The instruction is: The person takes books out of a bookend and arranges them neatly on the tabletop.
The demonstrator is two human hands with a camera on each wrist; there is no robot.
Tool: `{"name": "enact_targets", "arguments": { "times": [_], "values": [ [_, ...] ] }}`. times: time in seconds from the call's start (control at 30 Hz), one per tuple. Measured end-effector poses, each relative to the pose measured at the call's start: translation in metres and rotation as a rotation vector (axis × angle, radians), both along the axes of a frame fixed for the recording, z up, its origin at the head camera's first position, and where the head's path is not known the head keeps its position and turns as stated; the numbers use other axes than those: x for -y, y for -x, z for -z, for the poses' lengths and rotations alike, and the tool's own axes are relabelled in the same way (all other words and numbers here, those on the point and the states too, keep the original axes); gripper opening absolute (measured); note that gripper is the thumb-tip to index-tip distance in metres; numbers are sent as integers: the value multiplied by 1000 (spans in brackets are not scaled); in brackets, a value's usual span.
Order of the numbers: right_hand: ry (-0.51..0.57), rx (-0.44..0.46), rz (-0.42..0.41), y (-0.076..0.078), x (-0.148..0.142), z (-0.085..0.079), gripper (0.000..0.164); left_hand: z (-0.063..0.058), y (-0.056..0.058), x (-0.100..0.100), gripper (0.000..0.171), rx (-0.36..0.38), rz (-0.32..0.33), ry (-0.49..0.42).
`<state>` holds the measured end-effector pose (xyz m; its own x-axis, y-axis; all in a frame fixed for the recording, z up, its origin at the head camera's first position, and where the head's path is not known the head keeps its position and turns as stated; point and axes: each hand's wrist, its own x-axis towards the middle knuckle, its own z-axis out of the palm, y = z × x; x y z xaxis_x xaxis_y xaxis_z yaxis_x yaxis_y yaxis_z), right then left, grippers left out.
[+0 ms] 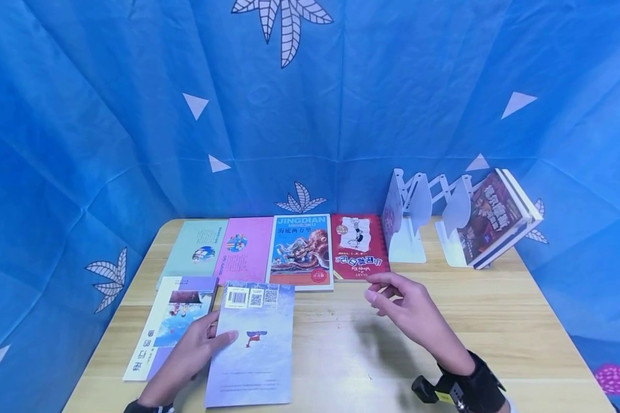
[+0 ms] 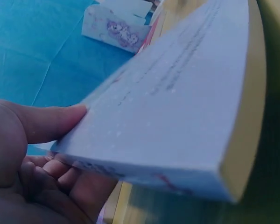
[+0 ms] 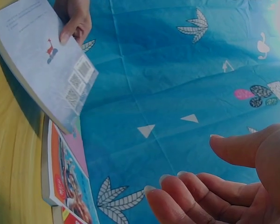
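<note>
Well, my left hand (image 1: 204, 339) pinches the lavender paperback (image 1: 258, 361), probably light and bendy, by its spine, a sound hold; my relaxed right hand (image 1: 404, 303) holds nothing.

Below bare right hand (image 1: 403, 304), wears a wide black wristband (image 1: 475, 387) with stubby dark cylinder (image 1: 423, 389), yellow label (image 1: 443, 397) and grey fitting (image 1: 457, 394), then a pale cuff (image 1: 507, 405), lower right. Below bare left hand (image 1: 204, 342), shows another black band (image 1: 139, 407) at the bottom edge.

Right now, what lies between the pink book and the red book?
The book with the octopus cover lies between the pink book and the red book, in the head view.
</note>
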<state>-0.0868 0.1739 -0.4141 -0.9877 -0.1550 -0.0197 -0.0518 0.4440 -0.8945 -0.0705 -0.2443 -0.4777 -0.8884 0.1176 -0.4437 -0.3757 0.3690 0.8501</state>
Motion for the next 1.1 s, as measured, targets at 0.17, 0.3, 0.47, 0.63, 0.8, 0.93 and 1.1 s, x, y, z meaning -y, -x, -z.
{"name": "enact_targets", "arguments": {
  "times": [0.17,0.3,0.47,0.63,0.8,0.93,1.1],
  "values": [
    [-8,11,0,1,0,1,36,3,0,9,58,16,-27,34],
    [-10,24,-2,1,1,3,37,7,-2,14,55,10,-35,54],
    [-5,23,-4,1,1,5,35,11,-4,17,52,8,-62,116],
    [-4,18,-4,2,1,7,35,12,0,17,53,-19,-36,280],
    [-11,15,-9,2,-1,8,34,14,5,16,66,-86,69,554],
    [-23,7,-5,1,-2,9,33,12,5,13,72,-94,107,715],
    [-30,8,1,1,-3,10,33,8,4,1,65,-107,117,861]
  ]
}}
